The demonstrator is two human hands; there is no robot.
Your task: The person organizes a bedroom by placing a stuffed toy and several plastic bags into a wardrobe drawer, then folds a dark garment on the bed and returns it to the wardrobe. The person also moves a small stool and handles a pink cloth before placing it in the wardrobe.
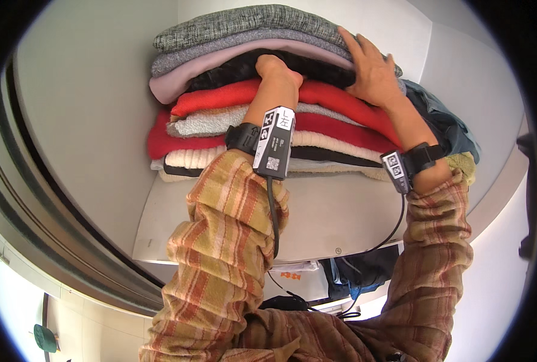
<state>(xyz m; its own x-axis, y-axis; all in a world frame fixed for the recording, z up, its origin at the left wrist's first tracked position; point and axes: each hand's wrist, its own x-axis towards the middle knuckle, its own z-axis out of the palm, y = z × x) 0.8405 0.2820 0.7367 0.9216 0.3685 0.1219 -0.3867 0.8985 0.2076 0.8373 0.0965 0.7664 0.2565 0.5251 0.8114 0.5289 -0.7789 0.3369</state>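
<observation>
A tall stack of folded clothes fills the shelf in front of me. At its top lie a speckled grey knit garment [244, 24], a bluish-grey one [220, 52] and a mauve one [169, 87]. My left hand [278, 69] reaches into the stack at a black garment [220, 72], just above a red garment [220, 96]; its fingers are hidden in the folds. Against the right end of the upper garments rests my right hand [372, 72], its fingers spread and pointing up.
Lower in the stack are a light grey knit [211, 122], a dark red garment [175, 146] and a cream one [193, 158]. Blue denim [443, 117] bulges at the right. The white shelf [316, 208] has its front edge below my wrists, above a lower compartment holding dark clothes [371, 268].
</observation>
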